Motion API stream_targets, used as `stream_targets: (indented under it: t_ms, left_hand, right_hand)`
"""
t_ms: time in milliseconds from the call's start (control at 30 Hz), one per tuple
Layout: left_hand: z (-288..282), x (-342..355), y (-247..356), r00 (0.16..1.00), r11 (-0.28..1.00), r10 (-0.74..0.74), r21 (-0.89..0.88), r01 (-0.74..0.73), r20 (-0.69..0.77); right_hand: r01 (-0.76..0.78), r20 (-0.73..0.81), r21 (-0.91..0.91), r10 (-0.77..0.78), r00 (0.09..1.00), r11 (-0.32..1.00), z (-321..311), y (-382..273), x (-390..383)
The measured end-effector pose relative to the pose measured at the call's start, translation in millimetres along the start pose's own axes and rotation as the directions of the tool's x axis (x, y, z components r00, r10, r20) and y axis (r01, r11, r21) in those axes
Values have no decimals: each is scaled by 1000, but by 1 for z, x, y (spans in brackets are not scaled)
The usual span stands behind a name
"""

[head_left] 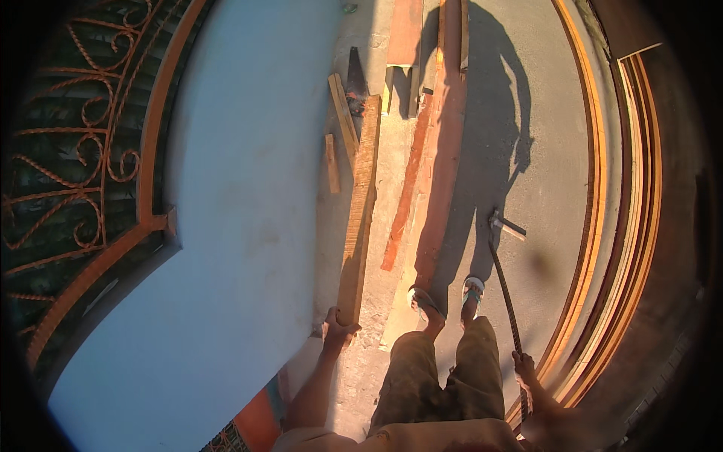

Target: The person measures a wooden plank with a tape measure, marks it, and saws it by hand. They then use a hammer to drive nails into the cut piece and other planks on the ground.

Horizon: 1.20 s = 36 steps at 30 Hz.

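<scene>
My left hand (pixel 339 325) grips the near end of a long, rough timber (pixel 358 211), which slants away from me beside the white wall. My right hand (pixel 525 365) holds a long ribbed metal rod (pixel 503 286), whose far end reaches the grey concrete by a short crosspiece (pixel 512 230); how they join is unclear. Two shorter wood offcuts (pixel 331 162) (pixel 343 113) lie left of the timber, and a dark handsaw (pixel 355 75) lies at its far end, partly covered. My two sandalled feet (pixel 471 294) stand between timber and rod.
A white wall (pixel 241 188) with a rust-coloured ornamental grille (pixel 90 173) runs along the left. Reddish boards (pixel 407 181) and planks (pixel 405 34) lie ahead. Long timber strips (pixel 639 226) run along the right. Shadows fall across the concrete (pixel 542 151).
</scene>
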<state>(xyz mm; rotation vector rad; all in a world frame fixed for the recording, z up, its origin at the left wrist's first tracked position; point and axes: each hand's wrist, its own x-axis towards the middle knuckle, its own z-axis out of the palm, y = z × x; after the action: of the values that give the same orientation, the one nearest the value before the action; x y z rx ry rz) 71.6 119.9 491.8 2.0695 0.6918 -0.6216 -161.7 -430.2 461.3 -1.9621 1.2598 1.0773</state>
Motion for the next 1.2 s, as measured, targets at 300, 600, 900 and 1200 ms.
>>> stream_targets:
  t_ms: [300,600,900,1200]
  left_hand:
    - [-11,154,-75,905,770,-116,538,342,-409]
    - [39,145,-144,988,917,-18,391,77,-152]
    - [167,-96,-140,882,944,-330,142,299,336]
    - [215,-159,-132,940,937,-318,-108,331,125]
  right_hand:
    - [-287,112,117,274,955,951,2,20,-14]
    - [66,88,-269,-44,995,961,-30,-57,-68]
    - [243,339,-183,-171,925,953,1,-247,-52]
    - [536,233,172,-563,793,826,251,-433,58]
